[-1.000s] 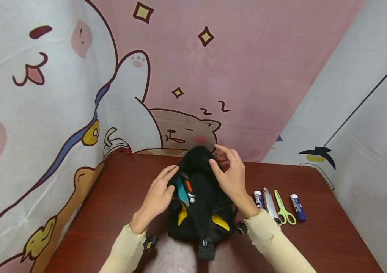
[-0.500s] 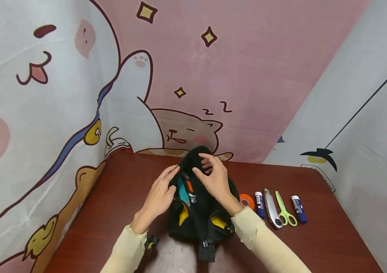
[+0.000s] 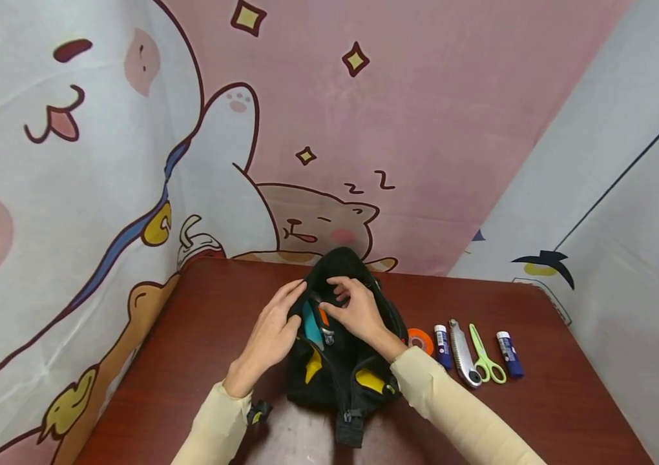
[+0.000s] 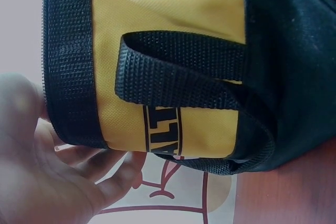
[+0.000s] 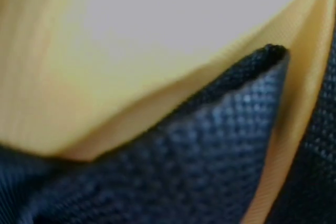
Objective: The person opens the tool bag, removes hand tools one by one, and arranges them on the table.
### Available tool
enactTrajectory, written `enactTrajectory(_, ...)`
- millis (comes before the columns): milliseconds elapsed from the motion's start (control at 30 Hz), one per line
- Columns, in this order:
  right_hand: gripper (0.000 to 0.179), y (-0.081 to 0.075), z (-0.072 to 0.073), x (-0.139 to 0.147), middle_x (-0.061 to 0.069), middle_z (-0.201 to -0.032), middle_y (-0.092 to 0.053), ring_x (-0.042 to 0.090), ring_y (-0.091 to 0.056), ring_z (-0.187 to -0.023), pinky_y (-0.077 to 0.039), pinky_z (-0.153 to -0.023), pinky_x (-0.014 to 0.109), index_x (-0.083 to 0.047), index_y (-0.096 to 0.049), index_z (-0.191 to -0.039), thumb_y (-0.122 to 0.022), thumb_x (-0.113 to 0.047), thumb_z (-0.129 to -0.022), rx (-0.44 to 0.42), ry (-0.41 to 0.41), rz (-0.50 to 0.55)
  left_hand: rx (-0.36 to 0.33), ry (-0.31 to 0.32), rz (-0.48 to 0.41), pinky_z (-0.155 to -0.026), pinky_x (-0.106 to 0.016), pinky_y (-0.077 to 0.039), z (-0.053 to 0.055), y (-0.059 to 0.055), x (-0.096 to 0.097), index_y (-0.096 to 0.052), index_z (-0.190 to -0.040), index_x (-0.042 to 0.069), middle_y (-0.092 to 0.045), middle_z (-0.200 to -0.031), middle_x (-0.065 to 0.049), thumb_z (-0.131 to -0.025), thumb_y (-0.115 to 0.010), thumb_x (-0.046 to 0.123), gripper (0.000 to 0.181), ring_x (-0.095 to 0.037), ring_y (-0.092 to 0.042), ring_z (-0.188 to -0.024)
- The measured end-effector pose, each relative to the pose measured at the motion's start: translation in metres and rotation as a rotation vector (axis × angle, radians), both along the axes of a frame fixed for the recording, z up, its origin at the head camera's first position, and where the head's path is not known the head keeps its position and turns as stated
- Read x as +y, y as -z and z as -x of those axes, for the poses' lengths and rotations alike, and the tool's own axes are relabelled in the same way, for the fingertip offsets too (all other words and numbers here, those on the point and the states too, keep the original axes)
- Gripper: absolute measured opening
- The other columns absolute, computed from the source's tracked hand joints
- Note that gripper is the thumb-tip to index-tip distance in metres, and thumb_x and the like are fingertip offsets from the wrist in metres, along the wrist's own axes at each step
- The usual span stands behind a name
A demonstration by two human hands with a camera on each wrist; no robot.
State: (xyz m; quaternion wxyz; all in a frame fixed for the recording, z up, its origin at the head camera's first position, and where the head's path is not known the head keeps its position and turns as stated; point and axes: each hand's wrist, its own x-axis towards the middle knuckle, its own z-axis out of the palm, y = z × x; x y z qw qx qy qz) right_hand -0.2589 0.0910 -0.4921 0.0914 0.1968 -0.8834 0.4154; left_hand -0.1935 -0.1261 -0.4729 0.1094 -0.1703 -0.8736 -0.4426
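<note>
A black and yellow zippered tool bag (image 3: 329,387) stands unzipped on the table. My left hand (image 3: 271,332) grips its left rim; in the left wrist view the fingers (image 4: 113,179) reach round the bag's side, near a black webbing loop (image 4: 173,74). My right hand (image 3: 358,315) is inside the opening, fingers loosely bent and thumb apart from them. The thumb overlaps a black and orange tool (image 3: 327,336) with a metal end, which lies beside a teal item (image 3: 311,326) in the bag. Only yellow fabric (image 5: 79,77) and black webbing (image 5: 210,156) fill the right wrist view.
Right of the bag, an orange tape roll (image 3: 420,332), a glue stick (image 3: 442,349), a grey utility knife (image 3: 462,349), green scissors (image 3: 479,349) and another glue stick (image 3: 509,355) lie in a row on the brown table (image 3: 190,336). A cartoon-print cloth (image 3: 422,161) hangs behind.
My right hand has moved from the bag's right rim leftward and down into the opening. The tape roll has come into sight beside the bag. My left hand keeps its place.
</note>
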Motion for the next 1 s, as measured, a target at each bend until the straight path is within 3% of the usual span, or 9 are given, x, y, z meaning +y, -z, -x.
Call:
enactTrajectory(233, 0.055, 0.013, 0.007, -0.007, 0.014, -0.113, -0.072, 0.029, -0.070, -0.097, -0.061, -0.088, 0.050, -0.007, -0.072, -0.139, -0.094, -0.020, -0.090, -0.065, 0.003, -0.043, -0.012, 0.001, -0.022, -0.114, -0.059, -0.048, 0.001, -0.002, -0.002, -0.050, -0.166, 0.004, -0.046, -0.171, -0.012, -0.103, -0.056, 0.000, 0.064, -0.036, -0.057, -0.137)
enactTrajectory(467, 0.057, 0.027, 0.013, -0.007, 0.014, -0.110, -0.071, 0.027, -0.069, -0.094, -0.061, -0.086, 0.048, -0.005, -0.071, -0.140, -0.095, -0.018, -0.089, -0.132, 0.010, -0.081, -0.038, -0.009, -0.028, -0.095, -0.048, -0.046, -0.002, -0.002, -0.001, -0.049, -0.167, 0.005, -0.044, -0.173, -0.008, -0.103, -0.056, -0.001, 0.065, -0.032, -0.057, -0.130)
enactTrajectory(700, 0.060, 0.038, 0.017, -0.001, 0.015, -0.110, -0.070, 0.025, -0.067, -0.091, -0.059, -0.083, 0.046, -0.004, -0.070, -0.142, -0.095, -0.018, -0.089, -0.196, 0.011, -0.099, -0.012, -0.004, -0.020, -0.093, -0.047, -0.046, -0.002, 0.000, 0.001, -0.049, -0.167, 0.005, -0.045, -0.173, -0.009, -0.102, -0.057, -0.003, 0.067, -0.029, -0.058, -0.127)
enactTrajectory(1000, 0.062, 0.053, 0.021, -0.003, 0.012, -0.105, -0.069, 0.018, -0.063, -0.085, -0.056, -0.077, 0.038, -0.003, -0.070, -0.140, -0.097, -0.017, -0.086, -0.230, -0.023, -0.118, -0.031, 0.000, -0.044, -0.095, -0.048, -0.047, -0.005, 0.002, -0.003, -0.050, -0.167, 0.005, -0.046, -0.172, -0.010, -0.102, -0.057, -0.002, 0.066, -0.031, -0.057, -0.130)
